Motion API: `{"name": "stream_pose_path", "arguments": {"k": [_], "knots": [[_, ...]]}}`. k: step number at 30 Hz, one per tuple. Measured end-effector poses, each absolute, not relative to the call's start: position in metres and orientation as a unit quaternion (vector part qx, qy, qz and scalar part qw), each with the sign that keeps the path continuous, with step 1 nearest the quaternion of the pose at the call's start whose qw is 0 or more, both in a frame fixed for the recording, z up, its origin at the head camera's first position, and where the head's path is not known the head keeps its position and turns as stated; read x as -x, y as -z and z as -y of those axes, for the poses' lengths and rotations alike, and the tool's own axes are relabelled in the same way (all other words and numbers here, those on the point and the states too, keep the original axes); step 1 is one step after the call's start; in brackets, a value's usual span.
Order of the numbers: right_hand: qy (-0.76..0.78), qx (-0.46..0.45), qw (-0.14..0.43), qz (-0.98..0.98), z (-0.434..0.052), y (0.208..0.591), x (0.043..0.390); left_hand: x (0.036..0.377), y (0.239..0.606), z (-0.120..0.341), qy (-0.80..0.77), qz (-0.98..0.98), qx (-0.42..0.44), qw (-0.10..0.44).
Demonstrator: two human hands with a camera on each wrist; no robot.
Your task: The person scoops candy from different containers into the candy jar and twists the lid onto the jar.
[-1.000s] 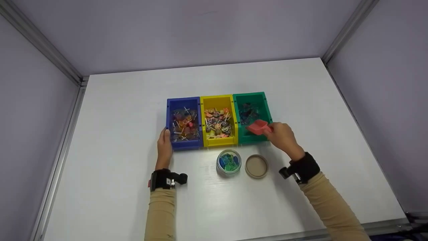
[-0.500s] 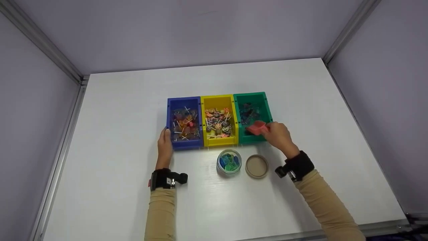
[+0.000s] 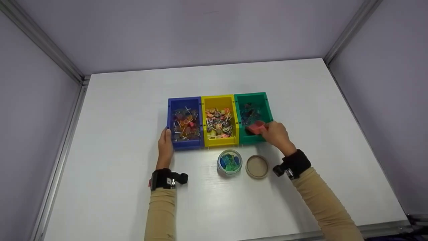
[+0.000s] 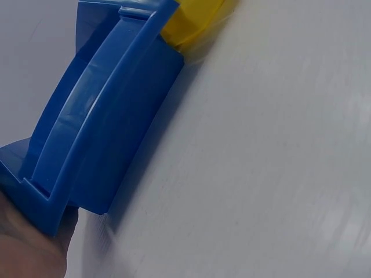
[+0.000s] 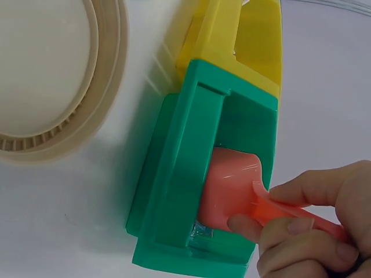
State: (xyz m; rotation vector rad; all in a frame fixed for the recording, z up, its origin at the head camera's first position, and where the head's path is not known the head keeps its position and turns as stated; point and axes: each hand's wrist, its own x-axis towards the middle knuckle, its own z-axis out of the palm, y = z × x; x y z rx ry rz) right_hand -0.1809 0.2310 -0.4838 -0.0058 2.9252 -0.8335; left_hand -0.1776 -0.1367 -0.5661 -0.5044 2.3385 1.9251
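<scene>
My right hand [image 3: 277, 134] grips the handle of a small red scoop [image 3: 256, 127], fingers curled round it in the right wrist view. The scoop's blade sits down inside the front of the green bin [image 5: 174, 174], above dark wrapped candies [image 3: 250, 113]. On the left, my left hand [image 3: 165, 147] lies against the outer side of the blue bin [image 3: 187, 144]; in the left wrist view only part of the hand shows at the bin's corner, the fingers mostly hidden. Between these bins stands a yellow bin [image 3: 220, 142] with lollipops. More lollipops [image 3: 186, 124] lie in the blue bin.
In front of the bins stands a round jar [image 3: 229, 162] with blue and green candies. Its beige lid [image 3: 257, 166] lies to the right of it. The bins sit side by side, touching, on a white table [image 3: 117, 117] with walls behind and at both sides.
My right hand has shifted slightly left and turned the scoop, tilting its blade further over in the green bin. The left hand stays at the blue bin.
</scene>
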Motion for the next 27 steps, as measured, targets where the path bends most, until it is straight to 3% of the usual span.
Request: {"name": "stream_pose_path", "arguments": {"k": [15,27], "knots": [[0.276,-0.040,0.081,-0.957,-0.220,0.487,0.185,0.178,0.566,0.137,-0.628,-0.759,0.168,0.047],[0.280,-0.072,0.060,-0.955,-0.211,0.497,0.190,0.179,0.567,0.136,-0.621,-0.765,0.168,0.032]]}}
